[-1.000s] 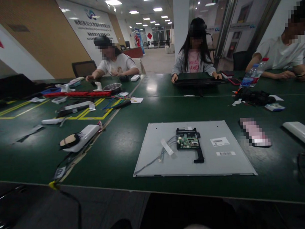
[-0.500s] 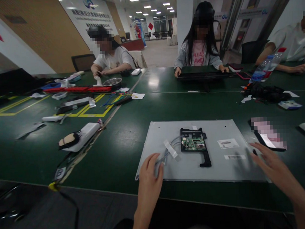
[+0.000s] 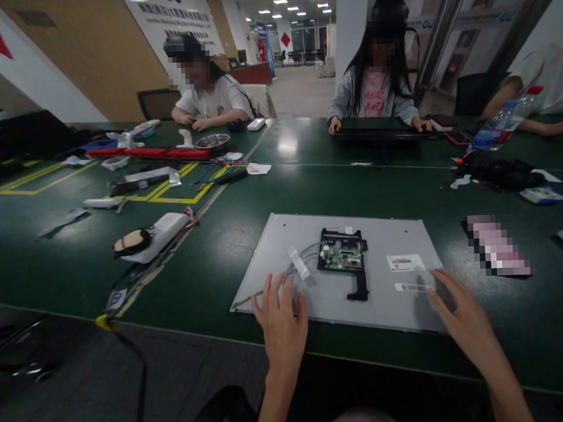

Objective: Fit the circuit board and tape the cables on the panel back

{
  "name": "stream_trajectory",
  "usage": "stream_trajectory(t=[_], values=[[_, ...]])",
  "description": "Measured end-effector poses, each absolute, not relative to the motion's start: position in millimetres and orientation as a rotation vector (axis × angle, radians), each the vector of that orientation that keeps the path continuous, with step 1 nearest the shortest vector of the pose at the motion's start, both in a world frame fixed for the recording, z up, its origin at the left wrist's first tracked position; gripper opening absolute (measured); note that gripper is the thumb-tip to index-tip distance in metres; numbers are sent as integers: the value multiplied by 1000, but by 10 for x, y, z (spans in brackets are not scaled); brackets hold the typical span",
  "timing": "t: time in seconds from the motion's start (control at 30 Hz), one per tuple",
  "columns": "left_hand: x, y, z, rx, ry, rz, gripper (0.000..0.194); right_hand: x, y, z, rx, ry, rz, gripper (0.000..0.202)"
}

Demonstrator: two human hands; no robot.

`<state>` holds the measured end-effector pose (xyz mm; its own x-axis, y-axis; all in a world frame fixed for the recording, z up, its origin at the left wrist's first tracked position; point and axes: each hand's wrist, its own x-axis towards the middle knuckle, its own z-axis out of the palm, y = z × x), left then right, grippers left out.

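Just went from no hands in view to two over the panel (image 3: pixel 388 232), all inside about a second. Got the left hand (image 3: pixel 283 318) above the lower left part, fingers spread, just below the tape strip (image 3: pixel 299 263), and the right hand (image 3: pixel 465 318) at the lower right edge, near the barcode label (image 3: pixel 407 287). Wide apart, both open, clamped on nothing (can't tell about light fingertip contact, tbh). Also noticing a slight turn in the panel and a bit more gap to the phone (image 3: pixel 497 246) than half a second ago, so probably nudged by hand. Not lifted, though: lying flat on the table (image 3: pixel 196 300), lower centre of the frame, with the circuit board (image 3: pixel 341 258) facing up. Looks within easy reach from both sides now.
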<state>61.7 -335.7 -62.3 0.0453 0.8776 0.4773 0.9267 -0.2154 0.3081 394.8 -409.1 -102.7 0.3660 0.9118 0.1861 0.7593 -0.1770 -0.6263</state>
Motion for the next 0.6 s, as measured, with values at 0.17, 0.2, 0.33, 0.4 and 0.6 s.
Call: stream_trajectory(t=[0.17,0.2,0.33,0.4,0.6], values=[[607,-3387,-651,-2211,-1924,-900,32,3633,-4044,-1043,-1973,-1738,203,56],[605,-3389,-657,-2208,-1928,-902,32,3581,-4031,-1035,-1963,-1799,191,57],[592,-3398,-683,-2206,-1947,-909,32,3389,-3977,-972,-1898,-2014,168,58],[585,-3403,-688,-2214,-1954,-906,33,3290,-3957,-940,-1889,-2079,129,57],[578,-3399,-672,-2237,-1989,-884,33,3041,-3902,-885,-1947,-2092,7,59]])
